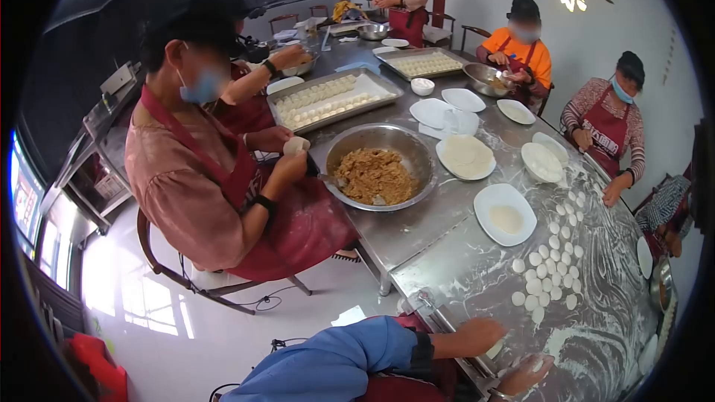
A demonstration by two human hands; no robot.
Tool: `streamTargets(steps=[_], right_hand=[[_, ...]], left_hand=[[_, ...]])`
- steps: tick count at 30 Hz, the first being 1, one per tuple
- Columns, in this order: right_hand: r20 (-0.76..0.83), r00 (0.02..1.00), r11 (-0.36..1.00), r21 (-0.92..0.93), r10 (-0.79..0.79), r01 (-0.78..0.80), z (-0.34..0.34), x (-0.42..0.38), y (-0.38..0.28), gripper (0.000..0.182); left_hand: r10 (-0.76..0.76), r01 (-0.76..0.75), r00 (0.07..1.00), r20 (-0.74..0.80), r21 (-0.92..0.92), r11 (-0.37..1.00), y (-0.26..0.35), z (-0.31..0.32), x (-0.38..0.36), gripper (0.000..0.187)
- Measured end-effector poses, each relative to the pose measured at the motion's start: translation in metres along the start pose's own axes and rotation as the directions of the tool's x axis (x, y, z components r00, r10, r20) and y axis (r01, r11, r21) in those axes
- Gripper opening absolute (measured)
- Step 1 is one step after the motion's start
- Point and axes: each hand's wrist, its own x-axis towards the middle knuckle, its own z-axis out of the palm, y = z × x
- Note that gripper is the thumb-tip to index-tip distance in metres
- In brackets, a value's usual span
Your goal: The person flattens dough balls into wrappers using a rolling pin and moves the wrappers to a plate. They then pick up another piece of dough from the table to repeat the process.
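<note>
I locate the dough piece (494,348) between the left hand (481,336) and right hand (526,376), nearer the left, and cannot tell whether either hand grips.

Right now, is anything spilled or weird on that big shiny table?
White powder is smeared in messy streaks across the metal table, around the small pale rounds, so it looks spilled. It's probably just flour for working the dough, though. Nothing else there looks clearly broken or tipped over.
</note>
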Motion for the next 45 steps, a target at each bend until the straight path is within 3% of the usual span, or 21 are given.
streamTargets(steps=[1, 2, 8, 11, 13, 16, 18, 22, 28, 30, 33, 36, 40, 42, 43, 45], right_hand=[[-0.122, 0.988, 0.994, 0.040, -0.098, 0.104, -0.003, 0.006, -0.012, 0.030], [-0.006, 0.989, 0.961, 0.238, 0.146, -0.140, -0.014, 0.008, -0.027, 0.032], [-0.040, 0.979, 0.945, 0.271, 0.202, -0.184, -0.006, 0.005, -0.027, 0.041], [-0.046, 0.982, 0.950, 0.267, 0.183, -0.164, -0.004, 0.003, -0.021, 0.045], [-0.035, 0.987, 0.948, 0.285, 0.155, -0.138, -0.006, 0.004, -0.023, 0.046], [-0.061, 0.974, 0.937, 0.293, 0.217, -0.190, -0.007, 0.005, -0.030, 0.044], [0.022, 0.958, 0.862, 0.431, 0.287, -0.268, -0.006, 0.008, -0.028, 0.043], [-0.043, 0.982, 0.927, 0.340, 0.186, -0.161, -0.002, 0.007, -0.022, 0.043], [0.033, 0.957, 0.893, 0.349, 0.290, -0.283, -0.020, 0.013, -0.050, 0.044], [0.137, 0.908, 0.735, 0.544, 0.397, -0.404, -0.026, 0.017, -0.060, 0.043], [0.151, 0.901, 0.734, 0.534, 0.407, -0.421, -0.026, 0.017, -0.059, 0.043], [0.018, 0.946, 0.832, 0.471, 0.324, -0.293, -0.012, 0.012, -0.043, 0.042], [0.055, 0.936, 0.791, 0.518, 0.349, -0.326, -0.012, 0.011, -0.039, 0.041], [-0.089, 0.992, 0.955, 0.292, 0.086, -0.056, -0.006, 0.009, -0.024, 0.041], [-0.091, 0.992, 0.955, 0.293, 0.087, -0.056, -0.006, 0.009, -0.028, 0.041], [-0.014, 0.956, 0.840, 0.482, 0.293, -0.251, -0.010, 0.010, -0.040, 0.042]], left_hand=[[-0.001, 0.001, 1.000, 0.002, -0.012, 1.000, 0.002, -0.003, 0.001, 0.020], [-0.010, 0.010, 1.000, -0.001, -0.003, 1.000, 0.003, -0.005, 0.001, 0.020], [0.009, -0.009, 0.999, -0.043, -0.003, 1.000, 0.002, -0.006, 0.003, 0.020], [-0.051, 0.051, 0.998, 0.033, 0.007, 0.999, 0.003, -0.008, 0.001, 0.022], [0.059, -0.058, 0.997, -0.051, 0.031, 0.998, -0.001, -0.002, -0.001, 0.030], [0.063, -0.062, 0.997, -0.038, 0.036, 0.997, -0.003, -0.001, -0.002, 0.033], [0.050, -0.049, 0.998, -0.031, 0.031, 0.998, -0.001, -0.002, -0.001, 0.033], [-0.006, 0.005, 1.000, 0.030, 0.035, 0.999, 0.004, -0.010, 0.001, 0.033], [-0.006, 0.004, 0.999, 0.052, 0.045, 0.999, 0.005, -0.012, 0.000, 0.033], [-0.006, 0.004, 0.999, 0.049, 0.035, 0.999, 0.005, -0.012, 0.001, 0.033], [-0.007, 0.006, 0.999, 0.037, 0.021, 1.000, 0.004, -0.009, 0.001, 0.033], [0.008, -0.008, 1.000, 0.020, 0.020, 1.000, 0.003, -0.008, 0.000, 0.032], [0.022, -0.022, 1.000, 0.016, 0.028, 0.999, 0.002, -0.009, -0.001, 0.030], [0.021, -0.021, 0.999, 0.026, 0.023, 0.999, 0.003, -0.009, 0.001, 0.030], [0.022, -0.023, 0.999, 0.038, 0.017, 1.000, 0.003, -0.010, 0.001, 0.029], [0.030, -0.031, 0.999, 0.032, 0.018, 0.999, 0.002, -0.009, 0.002, 0.030]])
